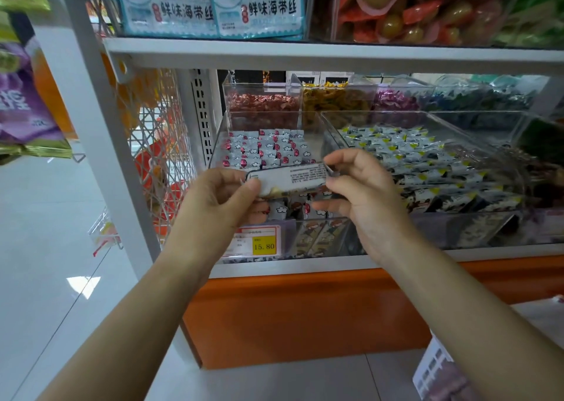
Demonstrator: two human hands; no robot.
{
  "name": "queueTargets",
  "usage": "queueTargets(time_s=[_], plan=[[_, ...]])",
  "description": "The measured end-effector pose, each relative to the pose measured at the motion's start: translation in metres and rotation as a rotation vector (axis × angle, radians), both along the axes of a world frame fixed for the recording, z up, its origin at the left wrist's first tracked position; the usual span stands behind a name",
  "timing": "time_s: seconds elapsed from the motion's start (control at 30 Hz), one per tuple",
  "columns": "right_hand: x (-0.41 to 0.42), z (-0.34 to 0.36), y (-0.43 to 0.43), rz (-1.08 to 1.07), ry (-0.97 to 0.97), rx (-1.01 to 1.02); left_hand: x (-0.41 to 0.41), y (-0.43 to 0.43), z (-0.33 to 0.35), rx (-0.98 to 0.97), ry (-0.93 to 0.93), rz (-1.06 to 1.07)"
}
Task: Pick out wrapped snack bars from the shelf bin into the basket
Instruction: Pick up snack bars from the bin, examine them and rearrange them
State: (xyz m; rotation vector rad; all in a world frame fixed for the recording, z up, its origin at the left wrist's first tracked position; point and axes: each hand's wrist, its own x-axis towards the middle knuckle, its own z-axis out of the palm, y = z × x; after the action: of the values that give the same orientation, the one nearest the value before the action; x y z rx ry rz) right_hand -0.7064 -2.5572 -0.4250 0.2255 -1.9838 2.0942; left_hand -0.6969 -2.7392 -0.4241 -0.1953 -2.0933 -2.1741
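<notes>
Nearest me, low right: a white gridded thing (435,370) on the floor. I cannot tell whether it is the basket.

Above it, the orange base (305,315) of the shelf unit.

Both my forearms reach up to the shelf front. The left hand (225,199) pinches the left end of a bar (290,177), thumb on top, fingers curled beneath. The right hand (360,193) pinches the bar's right end between thumb and forefinger, the other fingers loosely curled. The bar is held roughly level between the two hands, in the air in front of the bin (219,144). The side with small print faces me. The wrapper is pale, and something yellowish shows at its lower edge.

Just below the hands, a price tag (264,243) on the bin front reads 15.80.

The bin is clear plastic, with more bars (268,150) in white-and-red wrappers packed in rows inside.

Beside it on the right, a second clear bin (488,126) of packs (427,162) with yellow corners.

Behind these, smaller bins: red sweets (262,101), yellow sweets (332,101), purple sweets (396,100).

On the shelf above, blue-and-white packets (213,7).
</notes>
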Motion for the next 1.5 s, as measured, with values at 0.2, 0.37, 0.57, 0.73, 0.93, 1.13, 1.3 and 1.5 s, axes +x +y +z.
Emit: queueTargets(time_s=[0.2,0.37,0.57,0.73,0.93,1.13,1.3,1.5], plan=[[0.004,0.0,-0.001,-0.02,0.001,0.03,0.002,0.002,0.001,-0.017,0.018,-0.076],[0.005,-0.001,-0.001,-0.121,0.022,0.03,0.006,0.002,0.003,-0.152,0.126,-0.057],[0.008,-0.001,-0.007,-0.223,0.128,0.171,0.007,0.009,0.001,-0.192,0.141,-0.026],[0.011,-0.001,-0.013,-0.221,0.202,0.316,0.004,0.005,0.002,-0.147,0.082,0.038],[0.012,-0.001,-0.016,-0.133,0.212,0.232,0.001,0.001,0.001,-0.07,0.048,0.046],[0.006,-0.001,-0.01,0.053,0.133,0.378,-0.004,0.0,-0.002,-0.093,0.077,0.122],[-0.002,0.002,0.001,-0.231,0.107,0.05,-0.01,0.001,-0.005,-0.533,0.335,0.215],[-0.011,0.005,0.015,-0.184,0.051,0.125,-0.018,-0.004,-0.021,-1.147,0.518,0.193]])
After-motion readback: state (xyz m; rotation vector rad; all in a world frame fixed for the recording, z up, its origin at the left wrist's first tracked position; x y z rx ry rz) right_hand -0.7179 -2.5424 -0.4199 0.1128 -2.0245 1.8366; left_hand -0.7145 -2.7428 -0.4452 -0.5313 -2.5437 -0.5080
